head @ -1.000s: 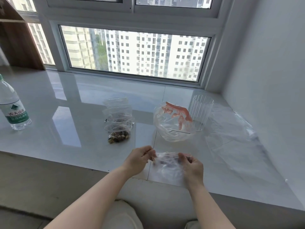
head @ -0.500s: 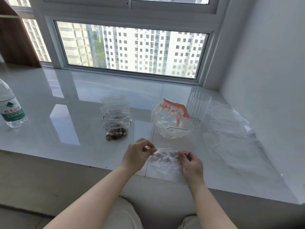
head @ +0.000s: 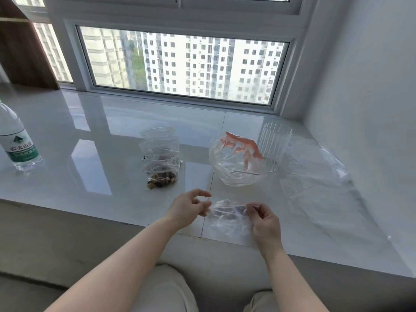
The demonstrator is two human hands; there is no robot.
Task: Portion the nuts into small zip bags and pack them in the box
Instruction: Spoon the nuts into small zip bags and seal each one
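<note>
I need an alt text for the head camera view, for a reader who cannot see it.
Two bare hands, left hand and right hand, pinch a small clear zip bag at its top corners over a white sill. Behind lie filled nut bags, a large clear bag, a ribbed cup and a water bottle.

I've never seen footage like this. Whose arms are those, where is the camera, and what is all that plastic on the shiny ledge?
There is no machine here: a person wears one wide-angle camera on the head, looking down at their own arms. The left hand and right hand each pinch a side of a small clear zip bag above the near edge of a glossy white sill. Farther back lies a pile of small bags; the nearest holds brown nuts. To its right sits a larger clear bag with orange print, then a ribbed clear cup and loose plastic sheeting. A water bottle stands far left. I see no box.
</note>
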